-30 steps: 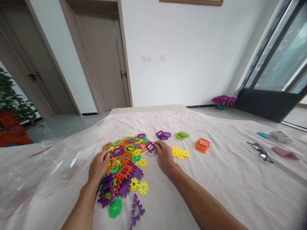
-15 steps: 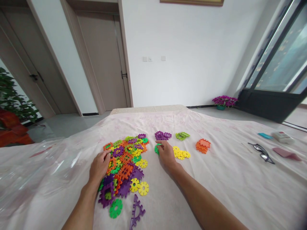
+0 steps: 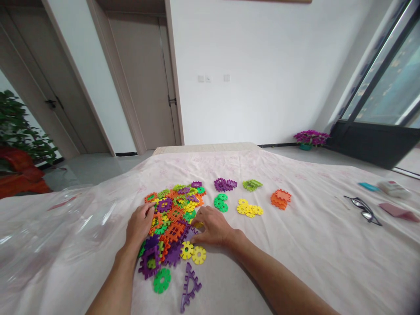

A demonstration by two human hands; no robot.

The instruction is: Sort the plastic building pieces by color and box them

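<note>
A mixed pile of plastic building pieces, purple, orange, green and yellow, spreads over the cloth. At its left edge rests my left hand, fingers loosely bent and nothing visible in them. My right hand reaches over the pile's right edge, thumb and fingers apart around a partly hidden yellow piece. Below that hand lie yellow notched discs. A green disc and a purple triangular piece lie nearest me. Beyond it are separate groups: green discs, yellow discs, purple pieces.
Farther right lie light-green pieces and orange squares. Eyeglasses, a pink cloth-like item and a blue item are at the right. Clear plastic sheeting covers the left side of the tablecloth.
My right hand has moved left and nearer, from the green disc group to the pile's right edge. Green discs it partly covered now show fully. My left hand stays by the pile.
</note>
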